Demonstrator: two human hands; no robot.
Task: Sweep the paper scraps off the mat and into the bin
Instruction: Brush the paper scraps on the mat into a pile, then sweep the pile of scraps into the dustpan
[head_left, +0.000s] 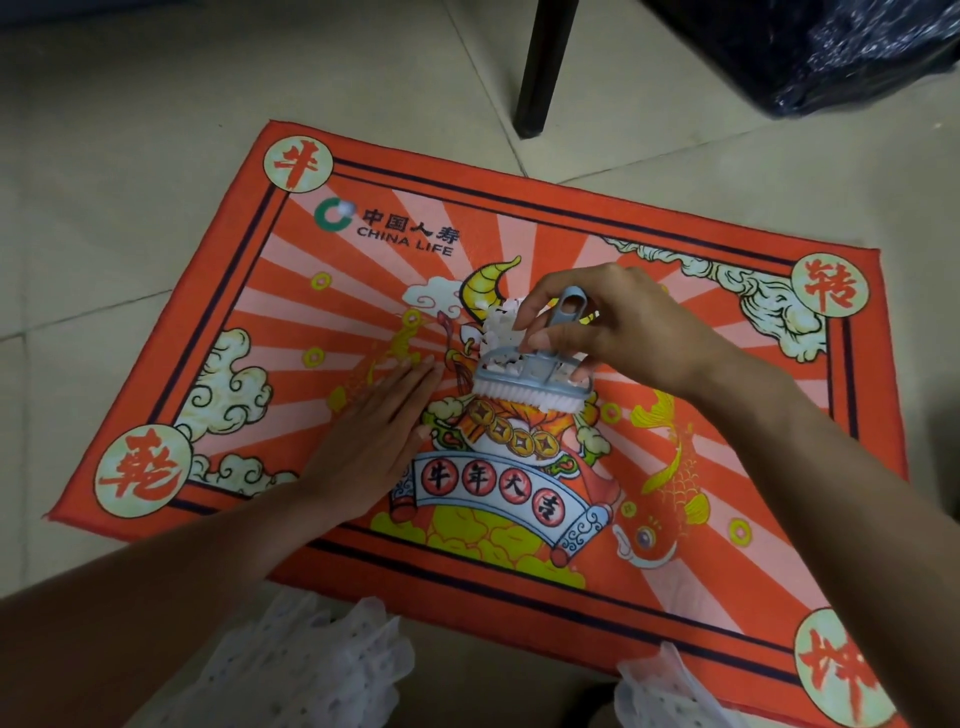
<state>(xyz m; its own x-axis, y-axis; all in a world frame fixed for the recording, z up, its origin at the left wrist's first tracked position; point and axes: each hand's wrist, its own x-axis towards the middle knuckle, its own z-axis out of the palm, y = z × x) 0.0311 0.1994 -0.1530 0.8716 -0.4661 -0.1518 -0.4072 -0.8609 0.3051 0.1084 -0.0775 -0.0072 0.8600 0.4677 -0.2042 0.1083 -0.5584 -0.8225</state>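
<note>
Dim, flat indoor light with a warm cast; no hard shadows, only a soft one beneath the forearms on the mat (519, 218); no glare; the floor (130, 130) looks grey-beige and slightly grainy; wide-angle bending curves the mat's edges; the upper left corner is darker; the near white fabric (311, 670) is soft, out of focus.

Matt printed cloth mat (701, 322), smooth plastic brush (535, 364), white bristles, glossy floor tiles (130, 182)

Probably a home: tiled floor (130, 130), printed mat (727, 597), dark furniture leg (545, 67).
</note>
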